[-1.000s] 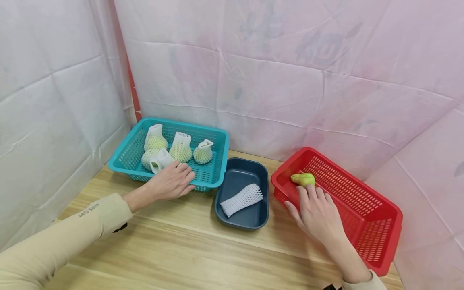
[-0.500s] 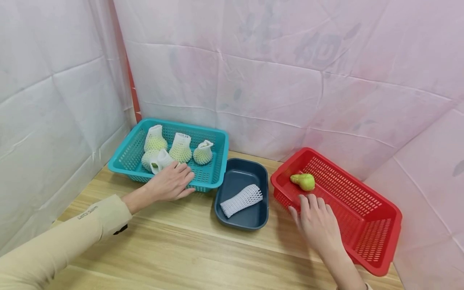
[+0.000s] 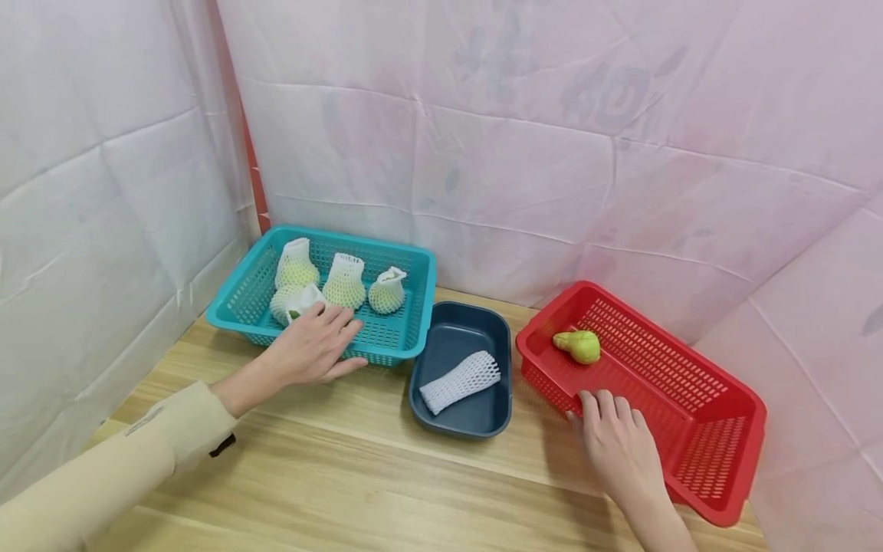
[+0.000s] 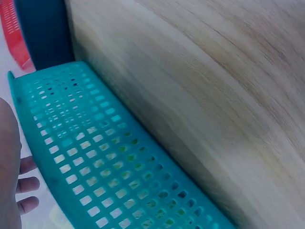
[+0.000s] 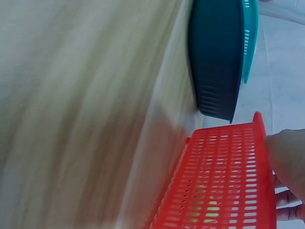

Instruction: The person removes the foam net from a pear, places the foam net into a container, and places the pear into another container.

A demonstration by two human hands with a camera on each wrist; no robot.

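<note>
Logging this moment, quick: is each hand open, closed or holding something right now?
Left hand: open, at the teal basket, nothing visibly held.
Right hand: open, at the red basket, nothing visibly held.

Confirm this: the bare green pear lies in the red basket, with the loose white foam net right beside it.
Not quite: the loose white foam net lies in the dark blue tray, as the head view shows. The bare green pear is in the red basket.

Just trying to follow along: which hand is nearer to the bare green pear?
The right hand. It is at the near rim of the red basket, with the pear inside, farther back; the left hand is at the teal basket, past the dark blue tray.
</note>
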